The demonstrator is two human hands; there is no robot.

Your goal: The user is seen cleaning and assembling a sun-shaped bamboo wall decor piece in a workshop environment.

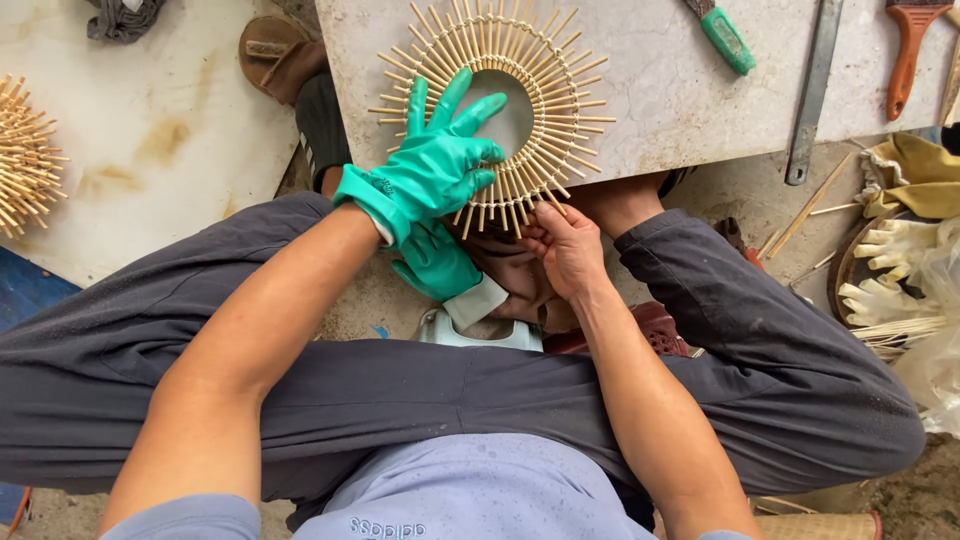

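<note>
The round sunburst frame of pale bamboo sticks lay flat on the grey stone slab, its six o'clock edge overhanging the near rim. The left hand, in a green rubber glove, pressed down on the ring at eight o'clock with fingers spread. The bare right hand pinched stick ends at six o'clock. A judgement: steady pressure from above would stop the frame shifting. A green-handled tool lay at two o'clock.

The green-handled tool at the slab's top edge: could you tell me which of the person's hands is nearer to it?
Right. The bare right hand is at the ring's lower edge, below the tool; the gloved left hand lies further left.
</note>
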